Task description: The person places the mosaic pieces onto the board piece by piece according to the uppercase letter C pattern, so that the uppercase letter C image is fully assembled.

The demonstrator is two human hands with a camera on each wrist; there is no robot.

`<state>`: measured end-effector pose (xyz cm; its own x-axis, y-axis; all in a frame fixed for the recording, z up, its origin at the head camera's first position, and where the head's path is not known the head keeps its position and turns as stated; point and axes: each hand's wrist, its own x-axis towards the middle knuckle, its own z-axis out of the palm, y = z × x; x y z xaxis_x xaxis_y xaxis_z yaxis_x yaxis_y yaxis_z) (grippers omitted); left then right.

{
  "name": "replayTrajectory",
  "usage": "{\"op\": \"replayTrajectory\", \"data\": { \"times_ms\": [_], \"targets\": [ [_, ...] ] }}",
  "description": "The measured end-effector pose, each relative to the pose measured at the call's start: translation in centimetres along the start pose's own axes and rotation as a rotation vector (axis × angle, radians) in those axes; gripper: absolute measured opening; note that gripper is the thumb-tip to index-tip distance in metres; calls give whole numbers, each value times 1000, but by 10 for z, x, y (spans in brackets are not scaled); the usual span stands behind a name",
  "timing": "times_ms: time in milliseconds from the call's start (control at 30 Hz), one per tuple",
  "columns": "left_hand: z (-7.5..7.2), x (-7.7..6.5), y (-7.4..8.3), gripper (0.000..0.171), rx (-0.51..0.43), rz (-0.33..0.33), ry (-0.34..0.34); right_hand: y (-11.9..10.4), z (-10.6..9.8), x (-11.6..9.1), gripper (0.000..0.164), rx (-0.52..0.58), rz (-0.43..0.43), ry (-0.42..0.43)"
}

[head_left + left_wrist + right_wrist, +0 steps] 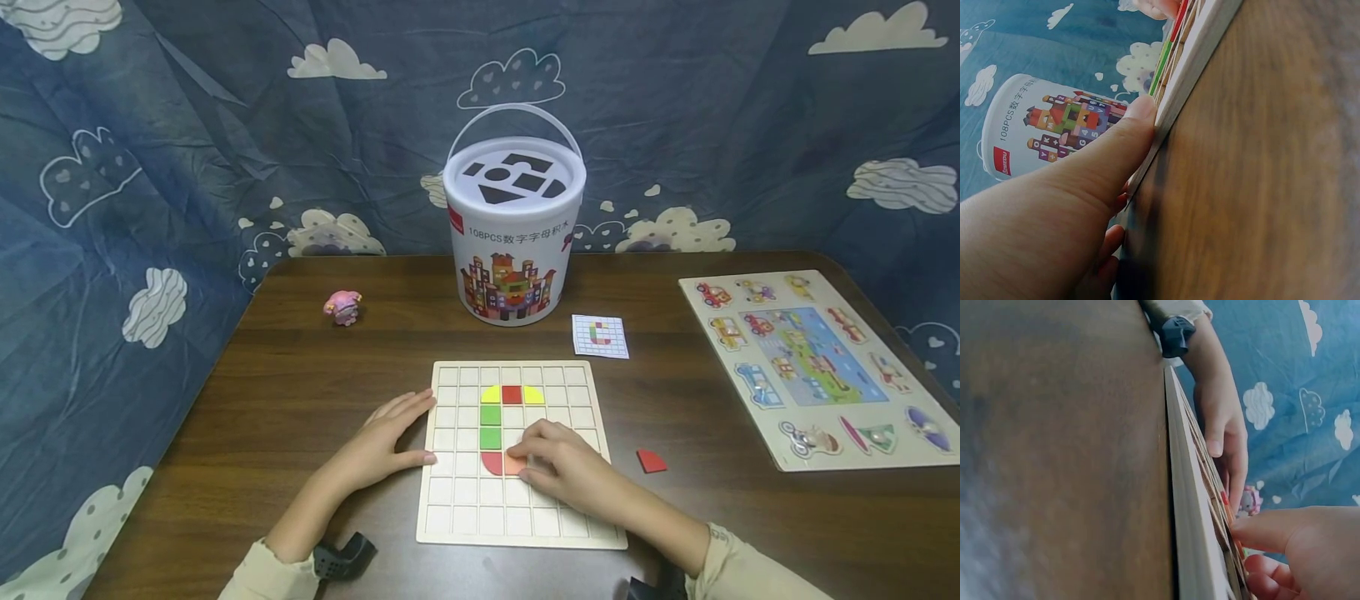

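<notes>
A wooden grid board (465,518) lies on the table. On it, a yellow quarter-round tile (491,395), a red square (512,395) and another yellow quarter-round (533,395) form a row, with two green squares (491,427) below the left one. Under these sits a red quarter-round tile (491,463). My right hand (566,471) has thumb and curled fingers at an orange square tile (513,465) beside it, partly covering it. My left hand (378,442) rests at the board's left edge, fingers extended, its thumb (1138,112) touching the rim.
A loose red quarter-round tile (651,461) lies right of the board. Behind stand a white block bucket (510,237), a small pattern card (600,336) and a pink toy figure (343,307). A picture puzzle board (757,446) lies at the right.
</notes>
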<state>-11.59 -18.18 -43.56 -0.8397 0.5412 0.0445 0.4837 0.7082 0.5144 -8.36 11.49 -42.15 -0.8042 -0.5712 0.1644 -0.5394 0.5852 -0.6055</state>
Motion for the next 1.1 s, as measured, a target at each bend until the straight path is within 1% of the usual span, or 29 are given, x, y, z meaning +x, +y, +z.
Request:
{"op": "replayTrajectory", "data": {
  "times_ms": [133, 200, 267, 333, 433, 567, 600, 700, 833, 933, 1100],
  "targets": [
    [0, -1, 0, 77, 1, -3, 3, -1, -4, 0, 26, -22, -4, -48],
    [0, -1, 0, 77, -2, -8, 2, -1, -8, -1, 30, -16, 8, -79],
    [0, -1, 0, 77, -2, -13, -2, -2, -14, -2, 34, -4, 22, -87],
    [0, -1, 0, 77, -6, -18, -4, -1, -22, -5, 36, 0, 23, -69],
    [0, -1, 1, 77, -5, -16, -2, 0, -35, -12, 37, -14, 31, -17],
    [0, -1, 0, 77, -4, -15, -2, 5, -53, -26, 39, -56, 72, 34],
    [0, -1, 0, 77, -4, -16, -3, 7, -56, -31, 39, -68, 88, 41],
    [0, 0, 1, 77, -6, -19, -5, 19, -65, -45, 39, -100, 91, 71],
    [0, 0, 1, 76, -9, -19, -2, 36, -72, -62, 37, -146, 70, 105],
    [0, 0, 1, 76, -10, -19, -2, 46, -75, -72, 36, -182, 55, 106],
    [0, -1, 0, 77, -11, -23, -3, 58, -77, -82, 36, -188, 43, 63]
  ]
}}
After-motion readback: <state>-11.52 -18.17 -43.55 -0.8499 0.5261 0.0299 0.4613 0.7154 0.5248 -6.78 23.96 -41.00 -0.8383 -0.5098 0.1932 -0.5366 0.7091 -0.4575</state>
